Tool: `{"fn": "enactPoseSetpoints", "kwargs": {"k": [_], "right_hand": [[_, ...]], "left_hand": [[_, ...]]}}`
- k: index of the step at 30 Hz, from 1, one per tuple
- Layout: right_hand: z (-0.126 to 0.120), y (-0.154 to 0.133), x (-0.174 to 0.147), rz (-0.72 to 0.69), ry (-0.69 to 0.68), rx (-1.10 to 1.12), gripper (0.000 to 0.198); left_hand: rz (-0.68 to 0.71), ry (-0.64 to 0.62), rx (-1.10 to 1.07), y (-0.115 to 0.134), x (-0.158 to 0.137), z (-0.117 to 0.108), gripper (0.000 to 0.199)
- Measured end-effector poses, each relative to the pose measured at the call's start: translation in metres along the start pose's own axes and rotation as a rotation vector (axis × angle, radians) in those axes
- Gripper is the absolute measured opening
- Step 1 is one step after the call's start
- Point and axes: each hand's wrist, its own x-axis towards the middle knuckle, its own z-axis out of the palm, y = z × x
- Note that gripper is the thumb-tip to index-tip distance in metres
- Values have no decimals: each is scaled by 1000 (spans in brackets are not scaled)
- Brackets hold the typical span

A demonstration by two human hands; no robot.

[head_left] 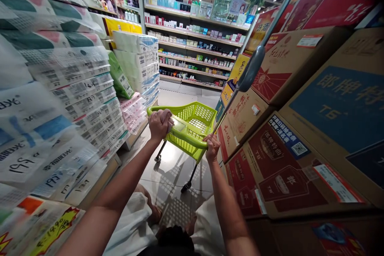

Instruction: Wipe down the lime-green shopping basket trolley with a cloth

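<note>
A lime-green shopping cart with a perforated plastic basket stands upright in front of me, and nothing shows in the part of the basket I can see. My left hand is closed around the left part of its handlebar. Something pinkish and crumpled, perhaps a cloth, shows at those fingers. At the right end of the bar, my right hand is closed on the handlebar and on the lower part of a long metal pole. The pole slants to the upper right and carries a grey plastic grip; its far end is out of view.
Stacked tissue packs line the left side of a narrow aisle. Cardboard liquor cartons are piled close on the right, near the pole. Ahead, shelves of small boxes and bottles cross the aisle's end, beyond the tiled floor.
</note>
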Motion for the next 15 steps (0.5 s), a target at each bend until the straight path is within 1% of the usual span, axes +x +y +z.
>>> {"fn": "enactPoseSetpoints", "kwargs": {"k": [1, 2, 3, 5, 7, 8, 9, 10, 11, 13, 14, 15], "right_hand": [[0, 0, 0, 4, 1, -7, 36], [1, 1, 1, 9, 6, -15, 36], [2, 1, 1, 13, 9, -21, 36], [1, 3, 1, 21, 8, -18, 36], [-1, 4, 2, 21, -6, 5, 35], [-2, 5, 2, 18, -18, 18, 34], [-4, 6, 3, 15, -28, 29, 34], [-6, 6, 4, 13, -37, 36, 34], [-7, 6, 5, 14, -43, 38, 35], [-9, 5, 6, 24, -51, 36, 35], [-9, 5, 6, 31, -53, 37, 35], [-9, 5, 6, 36, -53, 43, 35]], "left_hand": [[-32, 43, -6, 0, -3, 2, 32], [-24, 60, -19, 2, -10, 4, 31], [28, 44, -41, 5, -19, 5, 30], [217, -62, -99, 13, -39, 6, 26], [391, -187, -143, 14, -49, 2, 25], [429, -219, -152, 11, -48, -1, 25], [422, -218, -151, 4, -44, -4, 26], [372, -181, -145, -4, -36, -7, 27], [285, -112, -136, -14, -26, -8, 29], [53, 76, -113, -31, -11, -9, 33], [-54, 159, -105, -36, -8, -7, 35], [-132, 220, -106, -38, -9, -5, 36]]}}
